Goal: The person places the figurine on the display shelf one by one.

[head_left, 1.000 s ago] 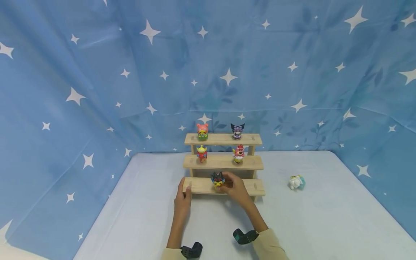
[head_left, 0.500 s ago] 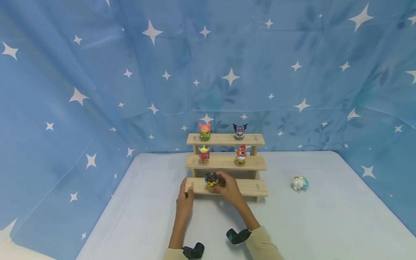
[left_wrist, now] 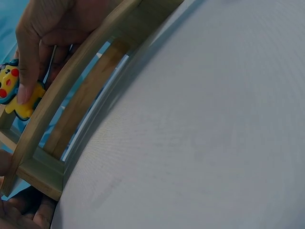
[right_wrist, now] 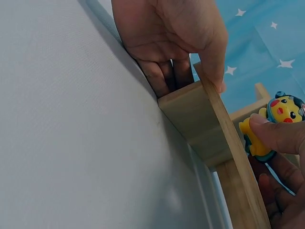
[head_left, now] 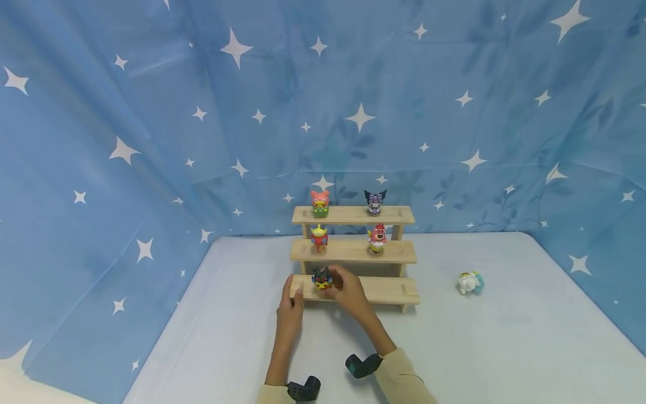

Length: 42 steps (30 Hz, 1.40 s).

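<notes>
A three-step wooden display stand point(head_left: 383, 289) stands on the white table. My left hand point(head_left: 290, 318) grips the left end of its lowest step; in the right wrist view the thumb of that left hand point(right_wrist: 174, 31) lies at the board's edge, its fingers against the side support. My right hand point(head_left: 351, 293) pinches a small yellow figurine with a dark eared hood point(head_left: 321, 278) at the left part of the lowest step. Seen from the left wrist, the figurine point(left_wrist: 29, 101) is upright at the board, thumb across its body, its base right at the wood.
On the top step stand a pink-and-green figurine point(head_left: 320, 204) and a purple-black one point(head_left: 374, 203). The middle step bears a red figurine with a yellow-green head point(head_left: 319, 239) and a pink one point(head_left: 377, 239). A white-and-turquoise figurine point(head_left: 469, 283) lies on the table at right. A starry blue curtain point(head_left: 262, 146) hangs behind.
My right hand has moved the hooded figurine leftward along the lowest step, nearer my left hand. The left hand keeps its grip on the stand's end. The head view has shifted slightly.
</notes>
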Available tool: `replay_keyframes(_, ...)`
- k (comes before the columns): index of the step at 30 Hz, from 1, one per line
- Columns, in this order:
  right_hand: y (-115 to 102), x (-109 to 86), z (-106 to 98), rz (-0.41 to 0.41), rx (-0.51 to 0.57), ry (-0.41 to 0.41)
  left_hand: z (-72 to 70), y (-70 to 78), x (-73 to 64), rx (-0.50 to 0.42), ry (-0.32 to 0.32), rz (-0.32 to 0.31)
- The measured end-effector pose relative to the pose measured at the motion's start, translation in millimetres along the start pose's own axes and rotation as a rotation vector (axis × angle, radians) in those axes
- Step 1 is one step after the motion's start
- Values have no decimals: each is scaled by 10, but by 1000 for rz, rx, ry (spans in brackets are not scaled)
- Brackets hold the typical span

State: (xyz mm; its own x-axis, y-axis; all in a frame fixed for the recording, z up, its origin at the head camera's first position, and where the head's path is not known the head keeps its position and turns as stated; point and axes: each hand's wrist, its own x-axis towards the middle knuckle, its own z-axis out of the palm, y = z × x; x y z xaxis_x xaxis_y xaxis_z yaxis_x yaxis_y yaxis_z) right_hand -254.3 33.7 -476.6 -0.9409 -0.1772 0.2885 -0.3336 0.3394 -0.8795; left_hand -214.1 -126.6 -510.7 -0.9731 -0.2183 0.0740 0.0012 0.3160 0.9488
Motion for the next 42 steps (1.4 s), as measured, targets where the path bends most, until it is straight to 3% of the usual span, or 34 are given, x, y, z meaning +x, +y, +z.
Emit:
replay_keyframes(13,-7,23,53,14,-166,22,7,26,22,-9,-2,-13)
replay_keyframes(34,37,15,91,0,-246,25,10,-7,14,29,23,36)
replay_keyframes(42,50,19,103,18,-265,34,14,-13,18,28,21,26)
